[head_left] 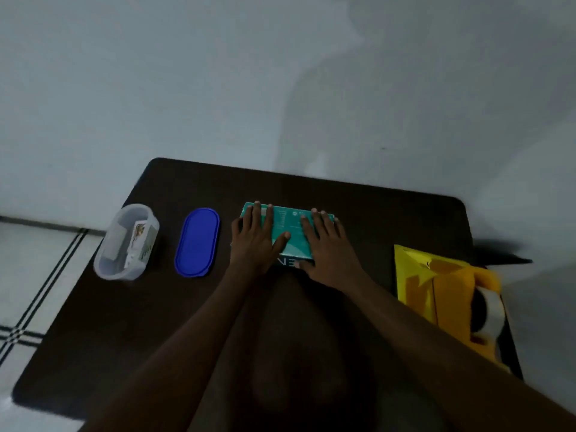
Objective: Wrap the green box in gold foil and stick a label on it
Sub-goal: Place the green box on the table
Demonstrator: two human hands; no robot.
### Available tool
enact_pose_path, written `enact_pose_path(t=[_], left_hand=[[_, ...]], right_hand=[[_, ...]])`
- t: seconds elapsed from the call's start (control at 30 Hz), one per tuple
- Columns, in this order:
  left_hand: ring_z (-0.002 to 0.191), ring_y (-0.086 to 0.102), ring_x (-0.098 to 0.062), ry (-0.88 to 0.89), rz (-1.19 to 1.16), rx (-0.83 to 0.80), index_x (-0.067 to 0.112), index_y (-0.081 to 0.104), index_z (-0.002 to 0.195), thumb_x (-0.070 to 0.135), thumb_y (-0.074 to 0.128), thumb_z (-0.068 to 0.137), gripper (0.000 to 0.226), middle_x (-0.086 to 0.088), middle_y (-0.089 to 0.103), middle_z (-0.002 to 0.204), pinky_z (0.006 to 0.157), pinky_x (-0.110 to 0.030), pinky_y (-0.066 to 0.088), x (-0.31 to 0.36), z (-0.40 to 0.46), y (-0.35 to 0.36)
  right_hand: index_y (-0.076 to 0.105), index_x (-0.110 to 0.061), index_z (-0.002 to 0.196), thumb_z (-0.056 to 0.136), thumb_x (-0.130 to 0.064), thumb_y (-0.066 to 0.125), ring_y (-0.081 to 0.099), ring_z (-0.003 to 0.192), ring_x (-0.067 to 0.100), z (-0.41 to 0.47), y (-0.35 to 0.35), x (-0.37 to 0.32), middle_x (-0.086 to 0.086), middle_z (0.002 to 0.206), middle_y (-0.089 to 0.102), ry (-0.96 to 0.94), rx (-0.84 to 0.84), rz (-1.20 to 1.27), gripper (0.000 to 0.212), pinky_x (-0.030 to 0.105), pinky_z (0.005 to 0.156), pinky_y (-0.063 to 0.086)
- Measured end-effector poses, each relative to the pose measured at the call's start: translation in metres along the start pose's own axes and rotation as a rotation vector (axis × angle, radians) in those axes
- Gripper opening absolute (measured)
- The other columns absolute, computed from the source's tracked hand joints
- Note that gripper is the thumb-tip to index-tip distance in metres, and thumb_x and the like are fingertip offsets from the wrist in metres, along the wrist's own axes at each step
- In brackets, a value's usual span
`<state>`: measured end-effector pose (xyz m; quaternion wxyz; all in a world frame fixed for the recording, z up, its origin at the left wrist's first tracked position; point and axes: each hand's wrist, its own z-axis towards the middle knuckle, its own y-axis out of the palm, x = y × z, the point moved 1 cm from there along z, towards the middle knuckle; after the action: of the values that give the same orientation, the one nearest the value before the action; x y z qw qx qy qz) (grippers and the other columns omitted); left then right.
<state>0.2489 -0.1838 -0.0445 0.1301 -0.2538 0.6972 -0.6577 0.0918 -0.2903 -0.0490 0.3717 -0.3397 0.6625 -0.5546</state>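
Observation:
The green box (288, 224) lies flat near the middle of the dark table (389, 213), toward its far side. My left hand (254, 238) rests on the box's left part with straight fingers, thumb on top. My right hand (327, 244) lies flat on the right part, thumb by the near edge. A pile of gold foil (436, 288) sits at the table's right edge. A tape roll (489, 310) rests on the foil. A clear oval tub (126, 243) at the left holds what look like label cards (140, 241).
A blue oval lid (198, 243) lies between the tub and the box. A pale wall stands behind the table. Tiled floor with dark stripes shows at the left. The near half of the table is dim and partly covered by my forearms.

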Motion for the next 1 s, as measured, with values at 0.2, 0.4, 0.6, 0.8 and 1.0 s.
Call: enact_pose_path(t=[0.2,0.4,0.6,0.8,1.0], left_hand=[[0.144,0.017,-0.033,0.129,0.037,0.035,0.019,0.013,0.155,0.07,0.019,0.092,0.081,-0.014,0.014,0.161,0.11,-0.051,0.021,-0.02,0.04,-0.004],[0.128,0.034,-0.03,0.234,0.054,0.118,0.018,0.04,0.144,0.065,0.034,0.087,0.075,-0.01,0.048,0.135,0.102,-0.047,0.029,-0.03,0.06,-0.02],[0.129,0.042,-0.027,0.4,-0.001,0.061,0.019,0.043,0.142,0.06,0.042,0.092,0.065,-0.009,0.052,0.137,0.107,-0.042,0.025,-0.021,0.083,-0.014],[0.103,0.061,-0.029,0.439,-0.037,-0.068,0.023,0.053,0.124,0.063,0.046,0.091,0.053,-0.008,0.065,0.115,0.087,-0.038,0.045,-0.024,0.107,-0.012],[0.092,0.058,-0.022,0.402,-0.128,-0.143,0.018,0.062,0.11,0.065,0.055,0.085,0.054,-0.008,0.065,0.108,0.072,-0.031,0.042,-0.022,0.117,-0.012]], right_hand=[[-0.003,-0.015,0.157,0.082,-0.058,0.058,-0.007,0.151,0.034,0.026,-0.01,-0.007,0.015,0.164,-0.006,0.146,-0.023,0.036,0.106,0.052,0.123,0.001],[0.034,-0.005,0.148,0.087,-0.039,0.057,0.035,0.14,0.034,0.004,-0.016,-0.042,0.019,0.15,0.04,0.356,0.2,0.185,0.074,0.049,0.116,0.03],[0.063,-0.015,0.085,0.097,-0.04,0.052,0.066,0.075,0.012,-0.005,-0.012,-0.081,-0.002,0.086,0.068,0.751,0.373,0.55,0.03,0.034,0.069,0.059],[0.066,-0.022,0.093,0.094,-0.049,0.054,0.07,0.067,0.017,-0.002,0.018,-0.067,-0.003,0.077,0.07,0.759,0.342,0.841,0.03,0.041,0.068,0.061],[0.064,-0.027,0.076,0.09,-0.042,0.066,0.073,0.06,0.02,-0.003,0.033,-0.062,0.002,0.071,0.072,0.672,0.487,1.052,0.021,0.044,0.069,0.062]])
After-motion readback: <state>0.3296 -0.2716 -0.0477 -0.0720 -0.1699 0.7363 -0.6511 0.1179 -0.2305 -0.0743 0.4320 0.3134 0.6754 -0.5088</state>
